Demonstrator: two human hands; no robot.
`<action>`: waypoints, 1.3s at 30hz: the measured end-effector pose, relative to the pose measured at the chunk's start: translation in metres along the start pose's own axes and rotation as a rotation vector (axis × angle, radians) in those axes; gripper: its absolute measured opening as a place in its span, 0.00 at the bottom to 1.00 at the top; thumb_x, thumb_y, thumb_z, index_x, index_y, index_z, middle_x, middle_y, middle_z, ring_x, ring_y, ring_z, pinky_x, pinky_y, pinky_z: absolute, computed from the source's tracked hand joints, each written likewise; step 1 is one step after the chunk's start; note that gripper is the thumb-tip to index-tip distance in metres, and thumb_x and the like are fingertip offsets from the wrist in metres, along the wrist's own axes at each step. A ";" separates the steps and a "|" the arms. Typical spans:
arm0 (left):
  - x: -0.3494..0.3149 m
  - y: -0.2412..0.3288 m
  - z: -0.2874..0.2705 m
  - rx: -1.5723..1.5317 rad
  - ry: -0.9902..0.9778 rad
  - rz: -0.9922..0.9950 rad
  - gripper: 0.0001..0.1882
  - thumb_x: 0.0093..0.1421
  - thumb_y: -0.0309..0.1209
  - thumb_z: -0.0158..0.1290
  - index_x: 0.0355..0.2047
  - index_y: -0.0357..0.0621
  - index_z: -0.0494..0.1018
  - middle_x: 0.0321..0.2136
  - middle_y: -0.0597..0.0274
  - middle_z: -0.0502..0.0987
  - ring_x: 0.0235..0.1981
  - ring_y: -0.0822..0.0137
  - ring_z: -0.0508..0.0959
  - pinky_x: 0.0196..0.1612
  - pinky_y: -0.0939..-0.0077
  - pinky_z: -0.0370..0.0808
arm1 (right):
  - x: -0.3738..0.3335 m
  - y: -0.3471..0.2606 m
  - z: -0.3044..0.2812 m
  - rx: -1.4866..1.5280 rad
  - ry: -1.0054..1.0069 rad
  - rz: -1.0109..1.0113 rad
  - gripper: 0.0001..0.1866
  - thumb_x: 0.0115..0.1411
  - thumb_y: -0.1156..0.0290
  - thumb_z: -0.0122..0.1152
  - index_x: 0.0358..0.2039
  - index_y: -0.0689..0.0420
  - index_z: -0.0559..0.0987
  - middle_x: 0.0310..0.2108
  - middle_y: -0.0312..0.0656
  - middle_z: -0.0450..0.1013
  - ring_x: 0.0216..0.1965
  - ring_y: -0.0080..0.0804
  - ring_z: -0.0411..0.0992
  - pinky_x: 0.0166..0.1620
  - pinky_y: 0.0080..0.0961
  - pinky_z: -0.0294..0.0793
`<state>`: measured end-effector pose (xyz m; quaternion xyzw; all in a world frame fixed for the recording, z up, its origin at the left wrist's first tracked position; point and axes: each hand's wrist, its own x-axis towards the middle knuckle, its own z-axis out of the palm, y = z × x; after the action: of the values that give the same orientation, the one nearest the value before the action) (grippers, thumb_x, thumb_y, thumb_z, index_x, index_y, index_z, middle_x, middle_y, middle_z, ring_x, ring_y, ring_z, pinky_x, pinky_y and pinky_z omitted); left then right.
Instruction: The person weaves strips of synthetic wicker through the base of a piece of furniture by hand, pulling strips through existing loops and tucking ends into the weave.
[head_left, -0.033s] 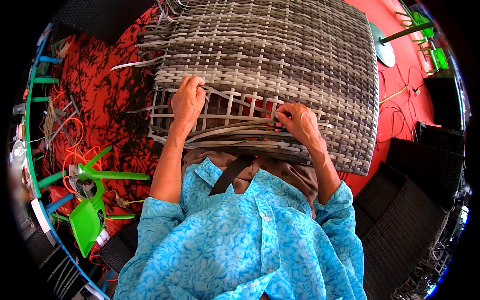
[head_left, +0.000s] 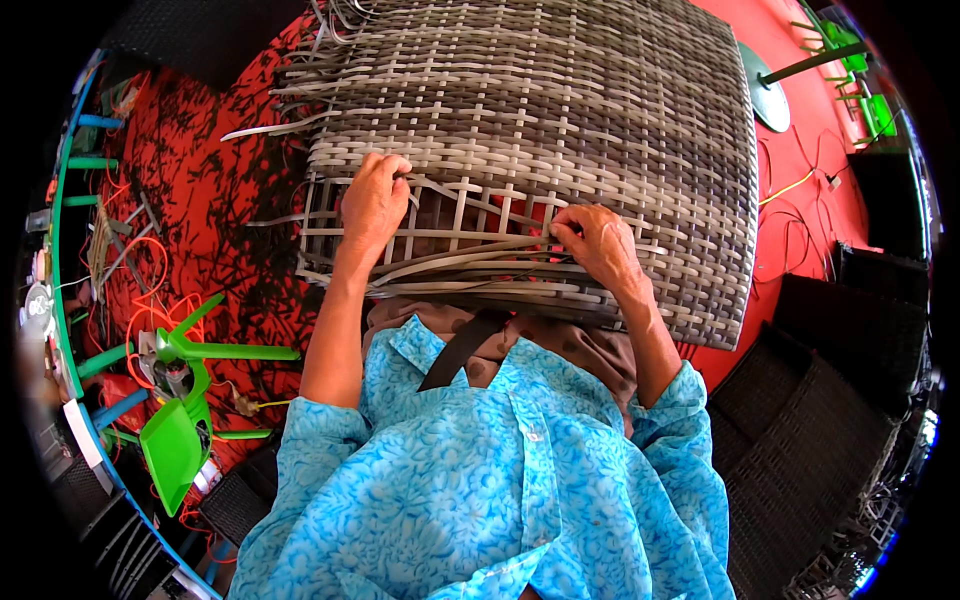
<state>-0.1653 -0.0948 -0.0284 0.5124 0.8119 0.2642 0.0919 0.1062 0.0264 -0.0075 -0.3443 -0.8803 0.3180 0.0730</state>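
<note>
A large woven panel of grey-brown flat wicker strips [head_left: 540, 130] lies in front of me, its weave open in a band close to my lap. My left hand [head_left: 372, 212] is closed at the upper left of that band, fingertips pinched on a wicker strip [head_left: 437, 186] that slants down to the right. On the band's right side, my right hand [head_left: 603, 243] is closed too, thumb and index finger pinching a strip by the upright strands. Several loose strips [head_left: 455, 265] lie across the near edge, below both hands. Red floor shows through the gaps.
Strip ends [head_left: 270, 130] stick out from the panel's left edge. Dark scraps [head_left: 230, 180] litter the red floor there. A green stool-like frame [head_left: 225, 350] and orange cord lie at left. Dark wicker pieces [head_left: 800, 400] stand at right, and a round-based stand [head_left: 766, 90] at far right.
</note>
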 end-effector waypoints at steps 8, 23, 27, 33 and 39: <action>-0.005 0.080 0.005 0.055 -0.081 0.555 0.13 0.43 0.26 0.59 0.32 0.47 0.74 0.32 0.65 0.70 0.37 0.62 0.70 0.40 0.67 0.66 | -0.005 0.012 0.008 -0.053 0.246 -0.146 0.04 0.49 0.71 0.58 0.28 0.55 0.77 0.27 0.41 0.72 0.32 0.42 0.69 0.37 0.35 0.69; -0.017 0.081 0.056 0.042 0.142 0.550 0.08 0.45 0.25 0.57 0.28 0.45 0.73 0.26 0.64 0.70 0.31 0.63 0.72 0.33 0.69 0.68 | -0.035 -0.014 0.038 -0.213 0.428 -0.088 0.17 0.50 0.68 0.59 0.41 0.56 0.74 0.42 0.37 0.68 0.46 0.37 0.65 0.48 0.34 0.64; -0.032 0.076 0.045 -0.041 0.020 0.540 0.10 0.49 0.26 0.55 0.34 0.43 0.73 0.32 0.62 0.72 0.35 0.60 0.73 0.37 0.68 0.70 | -0.041 -0.008 0.042 -0.270 0.458 -0.073 0.19 0.51 0.66 0.58 0.44 0.55 0.73 0.46 0.36 0.68 0.50 0.35 0.64 0.52 0.37 0.60; -0.041 0.071 0.037 -0.063 -0.125 0.411 0.18 0.52 0.30 0.55 0.45 0.42 0.70 0.40 0.57 0.72 0.42 0.57 0.72 0.44 0.65 0.69 | -0.039 -0.017 0.049 -0.290 0.394 -0.087 0.23 0.51 0.62 0.58 0.48 0.55 0.71 0.50 0.37 0.66 0.54 0.36 0.61 0.57 0.39 0.54; -0.062 0.041 -0.010 -0.071 0.250 0.429 0.06 0.51 0.27 0.55 0.31 0.42 0.73 0.30 0.59 0.72 0.31 0.57 0.73 0.34 0.67 0.70 | -0.044 -0.020 0.046 -0.227 0.433 -0.146 0.17 0.50 0.64 0.60 0.41 0.53 0.75 0.45 0.37 0.70 0.52 0.38 0.62 0.57 0.41 0.54</action>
<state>-0.1088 -0.1388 -0.0055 0.6327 0.6800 0.3672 -0.0496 0.1121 -0.0365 -0.0273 -0.3460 -0.8967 0.1298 0.2436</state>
